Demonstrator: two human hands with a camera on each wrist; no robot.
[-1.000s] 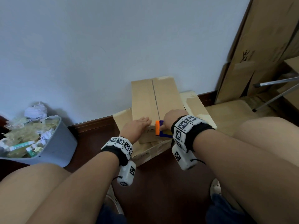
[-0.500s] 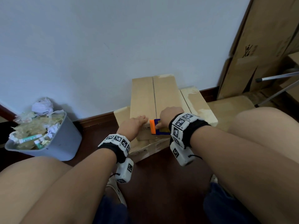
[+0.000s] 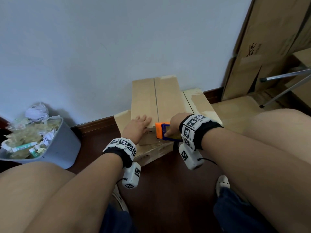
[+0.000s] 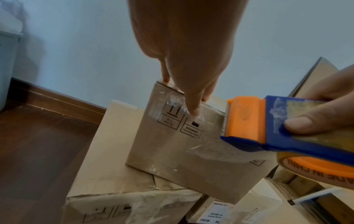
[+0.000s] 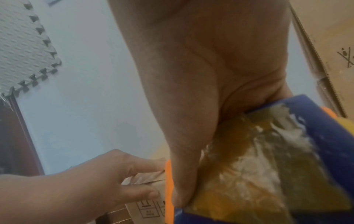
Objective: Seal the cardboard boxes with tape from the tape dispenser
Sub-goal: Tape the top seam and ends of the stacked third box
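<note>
A narrow brown cardboard box [image 3: 152, 100], its two top flaps meeting at a centre seam, lies on a wider flat box [image 3: 200, 105] on the dark wood floor against a pale wall. Clear tape, wrinkled in places, covers part of its near end face, which bears printed handling symbols whose small captions are too fine to read. The left hand [image 3: 137, 126] lies flat on the near top edge, fingers straight, the thumb on the end face. The right hand [image 3: 175, 122] grasps the tape dispenser [image 3: 164, 130], a blue frame with an orange serrated cutter held at the box's near top edge beside the seam; the roll's orange hub reads, in part, "MADE IN CHINA". A grey bin [image 3: 50, 148] of crumpled waste stands at left.
</note>
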